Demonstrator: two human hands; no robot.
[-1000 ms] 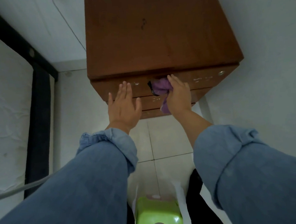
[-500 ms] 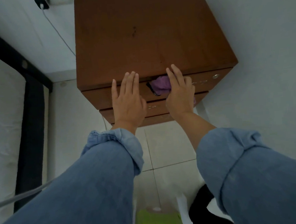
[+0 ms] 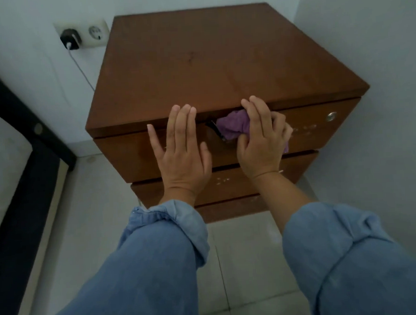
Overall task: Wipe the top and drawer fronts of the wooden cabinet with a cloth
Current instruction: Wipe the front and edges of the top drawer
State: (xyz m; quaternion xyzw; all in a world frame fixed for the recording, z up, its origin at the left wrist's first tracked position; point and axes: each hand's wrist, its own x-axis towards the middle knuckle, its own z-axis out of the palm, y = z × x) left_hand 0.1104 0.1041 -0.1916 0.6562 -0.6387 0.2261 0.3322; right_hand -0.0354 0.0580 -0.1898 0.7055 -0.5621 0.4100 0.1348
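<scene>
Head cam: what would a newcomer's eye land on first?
The brown wooden cabinet fills the centre, its top bare. At its top drawer front two hands stand out: the right hand presses a purple cloth against the wood, the left hand lies flat beside it. A black charger is plugged into the wall socket at upper left.

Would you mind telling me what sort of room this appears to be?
Probably a bedroom: a brown wooden drawer cabinet like a nightstand stands beside a white mattress on a black bed frame, with a charger in the white wall socket.
</scene>
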